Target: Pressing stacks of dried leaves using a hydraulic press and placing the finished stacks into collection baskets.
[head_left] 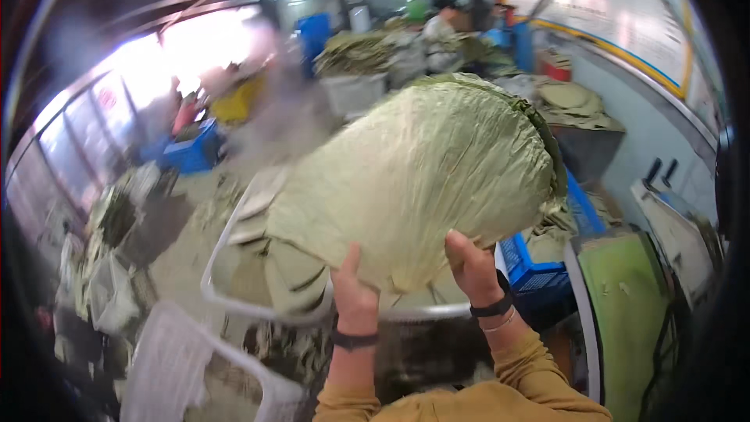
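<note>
A thick fan-shaped stack of dried pale-green leaves (pixel 422 172) spreads out in front of me, its wide edge away from me. My left hand (pixel 357 297) grips its near edge with the thumb on top. My right hand (pixel 473 266) holds the near edge farther right, thumb also on top, the other fingers hidden beneath. Below the stack stands a white tub (pixel 215 293) with more leaf stacks (pixel 293 277) lying inside at its left. Both wrists wear dark bands.
Blue crates stand at the right (pixel 539 273) and far left (pixel 193 148). A green-topped board (pixel 625 297) and two black-handled knives (pixel 660 174) are at the right. A white plastic chair (pixel 168 355) sits near left. A person (pixel 440 27) is among leaf piles (pixel 355 53) at the back.
</note>
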Motion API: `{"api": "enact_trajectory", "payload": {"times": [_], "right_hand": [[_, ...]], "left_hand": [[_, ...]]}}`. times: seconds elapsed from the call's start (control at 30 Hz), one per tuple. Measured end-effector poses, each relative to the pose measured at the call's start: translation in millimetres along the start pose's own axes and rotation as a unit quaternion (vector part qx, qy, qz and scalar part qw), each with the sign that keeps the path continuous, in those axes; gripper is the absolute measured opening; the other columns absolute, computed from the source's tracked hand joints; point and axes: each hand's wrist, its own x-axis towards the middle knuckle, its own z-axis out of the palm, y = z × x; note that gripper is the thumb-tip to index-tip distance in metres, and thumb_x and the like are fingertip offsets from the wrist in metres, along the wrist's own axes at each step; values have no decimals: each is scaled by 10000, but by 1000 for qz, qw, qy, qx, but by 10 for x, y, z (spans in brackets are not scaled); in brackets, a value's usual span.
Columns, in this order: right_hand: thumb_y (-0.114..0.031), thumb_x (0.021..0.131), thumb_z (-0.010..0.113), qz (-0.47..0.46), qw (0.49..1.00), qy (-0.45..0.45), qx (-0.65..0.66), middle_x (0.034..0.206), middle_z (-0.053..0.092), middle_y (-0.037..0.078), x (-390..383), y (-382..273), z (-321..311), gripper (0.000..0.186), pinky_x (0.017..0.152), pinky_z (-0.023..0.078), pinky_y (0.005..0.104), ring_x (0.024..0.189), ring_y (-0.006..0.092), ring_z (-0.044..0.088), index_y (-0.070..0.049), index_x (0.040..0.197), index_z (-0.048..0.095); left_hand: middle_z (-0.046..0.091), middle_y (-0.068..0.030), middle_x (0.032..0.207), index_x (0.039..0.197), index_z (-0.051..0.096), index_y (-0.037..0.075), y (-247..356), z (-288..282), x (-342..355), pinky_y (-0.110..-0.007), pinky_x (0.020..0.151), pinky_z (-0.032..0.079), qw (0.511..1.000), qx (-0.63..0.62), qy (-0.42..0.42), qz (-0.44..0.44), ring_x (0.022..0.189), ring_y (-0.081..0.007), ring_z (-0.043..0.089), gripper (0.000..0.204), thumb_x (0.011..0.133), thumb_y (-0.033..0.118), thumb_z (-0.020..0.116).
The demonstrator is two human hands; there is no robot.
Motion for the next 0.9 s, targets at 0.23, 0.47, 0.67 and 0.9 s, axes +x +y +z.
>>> {"api": "enact_trajectory", "payload": {"times": [0.23, 0.47, 0.67, 0.9], "right_hand": [[-234, 868, 644, -55, 968, 135, 202, 1273, 525, 91, -143, -69, -849, 448, 1001, 398, 443, 1179, 252, 507, -92, 1263, 488], [-270, 895, 620, -151, 961, 166, 160, 1272, 527, 69, 23, -504, -1200, 469, 996, 400, 407, 1180, 229, 499, -55, 1282, 466], [-50, 836, 680, -265, 784, 225, -515, 1084, 630, 47, -300, -1064, -1742, 308, 889, 488, 343, 1006, 187, 597, -1, 1125, 587], [-157, 871, 680, -249, 866, 412, 137, 1113, 613, 52, -1083, -1826, -2072, 334, 856, 508, 315, 999, 135, 590, -29, 1156, 562]], "left_hand": [[345, -93, 1449, 1432, 306, 96, -928, 600, 249, -466, 1094, 276, 975, -67, -197, -81, 1318, -305, 330, 753, 896, 602, 461], [328, -105, 1464, 1440, 294, 108, -1651, 1327, 710, -464, 1091, 276, 936, -112, -221, -249, 1320, -291, 328, 801, 878, 658, 446], [324, -125, 1464, 1435, 311, 116, -2226, 1860, 179, -502, 1083, 286, 917, -50, -262, -296, 1318, -319, 326, 847, 834, 683, 498], [439, -127, 1361, 1381, 355, 19, -3311, 1658, -1136, -425, 1021, 390, 822, 54, -463, -326, 1231, -268, 449, 652, 885, 374, 584]]}}
